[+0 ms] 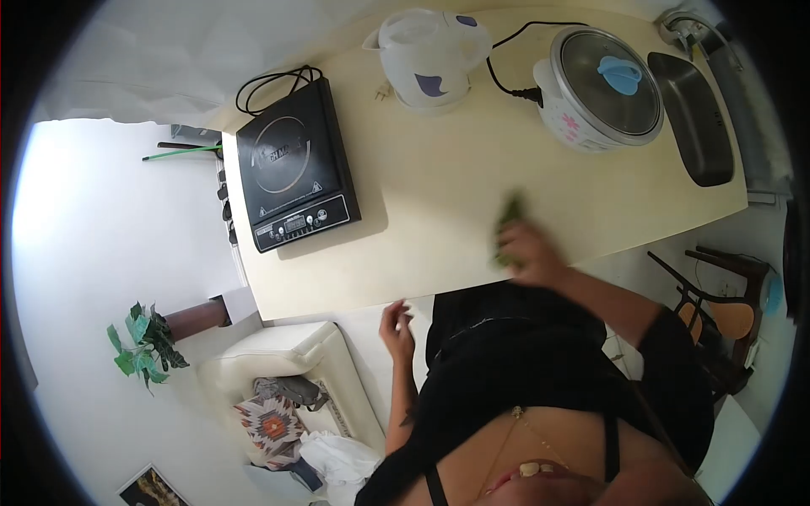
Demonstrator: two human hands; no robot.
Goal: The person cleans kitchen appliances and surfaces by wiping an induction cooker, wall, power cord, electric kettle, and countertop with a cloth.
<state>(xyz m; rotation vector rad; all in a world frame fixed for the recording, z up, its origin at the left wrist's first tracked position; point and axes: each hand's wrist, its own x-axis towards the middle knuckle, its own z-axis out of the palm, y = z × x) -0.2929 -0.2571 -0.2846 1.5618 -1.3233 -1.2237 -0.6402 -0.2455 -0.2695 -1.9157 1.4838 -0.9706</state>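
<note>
My right hand point(533, 255) is closed on a green cloth-like thing point(510, 215) at the front part of the cream countertop point(422, 228). Motion smears both the hand and the green thing, so its exact kind is hard to make out. My left hand point(396, 329) hangs just off the counter's front edge, fingers loosely bent and apart, with nothing seen in it. Farther back from the right hand stands a white pot with pink flowers point(572, 122), under a glass lid point(603, 80) with a blue handle.
A black induction cooker point(295, 164) lies at the counter's left, its cord coiled behind. At the back stands a white electric kettle point(426, 63). A steel sink point(696, 126) is set in at the right. A cream sofa point(278, 350) and a potted plant point(148, 341) are at left.
</note>
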